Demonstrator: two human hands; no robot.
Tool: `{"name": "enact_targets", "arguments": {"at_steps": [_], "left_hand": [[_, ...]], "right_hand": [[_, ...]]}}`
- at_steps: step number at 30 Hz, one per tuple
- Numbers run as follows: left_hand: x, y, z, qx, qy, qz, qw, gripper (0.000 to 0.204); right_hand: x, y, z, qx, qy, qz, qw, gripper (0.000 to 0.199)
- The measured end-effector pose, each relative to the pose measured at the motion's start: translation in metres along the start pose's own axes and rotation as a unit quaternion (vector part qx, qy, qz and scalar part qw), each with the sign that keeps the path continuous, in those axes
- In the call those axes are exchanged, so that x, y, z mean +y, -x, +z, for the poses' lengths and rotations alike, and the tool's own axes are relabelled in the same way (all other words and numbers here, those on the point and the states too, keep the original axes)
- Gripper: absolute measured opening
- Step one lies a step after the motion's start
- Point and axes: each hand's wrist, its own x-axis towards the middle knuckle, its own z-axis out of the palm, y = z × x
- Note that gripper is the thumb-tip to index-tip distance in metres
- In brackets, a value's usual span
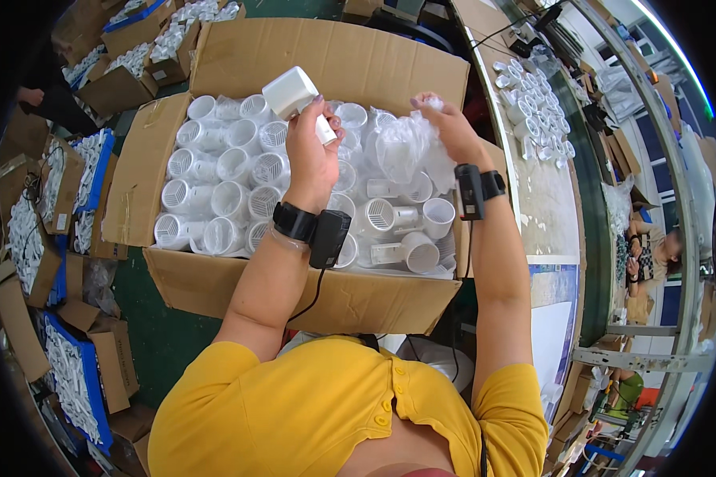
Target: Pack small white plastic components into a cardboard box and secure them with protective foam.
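The white plastic piece (289, 87) sits in the left grip (312, 151), above the open carton (294, 294); its broad, boxy head pokes out far and left of the fingers, while its narrow stem runs through the grip and shows again on the right. Those fingers are curled closed around it. Over to the right, the right grip (455, 133) is pinched on a crumpled clear plastic bag (406, 147), which hangs left and near of the fingertips; whether it touches anything below, I can't tell from here. White cup-shaped pieces (232, 164) fill the carton. Beyond its right side, a long counter (545, 203) carries loose white pieces (523, 110) toward its far end.
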Motion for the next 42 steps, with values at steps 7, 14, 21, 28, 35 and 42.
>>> {"name": "enact_targets", "arguments": {"at_steps": [7, 14, 21, 28, 35, 42], "left_hand": [[0.001, -0.002, -0.003, 0.006, 0.005, 0.002, 1.000, 0.018], [0.008, -0.005, -0.004, 0.030, 0.036, 0.012, 0.999, 0.017], [0.009, -0.008, -0.008, 0.036, 0.011, 0.033, 0.999, 0.017], [-0.003, -0.008, -0.019, -0.058, -0.245, -0.021, 0.968, 0.024], [-0.025, 0.018, -0.021, -0.089, -0.486, -0.011, 0.869, 0.048], [-0.051, 0.039, -0.020, -0.142, -0.662, 0.098, 0.729, 0.066]], "right_hand": [[0.003, -0.046, 0.056, 0.078, 0.559, -0.024, 0.825, 0.028], [0.014, -0.056, 0.046, 0.078, 0.596, -0.003, 0.799, 0.028], [0.021, -0.039, 0.031, 0.049, 0.537, -0.068, 0.839, 0.028], [0.012, -0.005, -0.005, 0.084, 0.261, -0.054, 0.960, 0.039], [0.003, 0.013, -0.023, 0.171, 0.043, 0.012, 0.984, 0.042], [0.003, 0.041, -0.059, 0.184, -0.126, -0.116, 0.968, 0.036]]}}
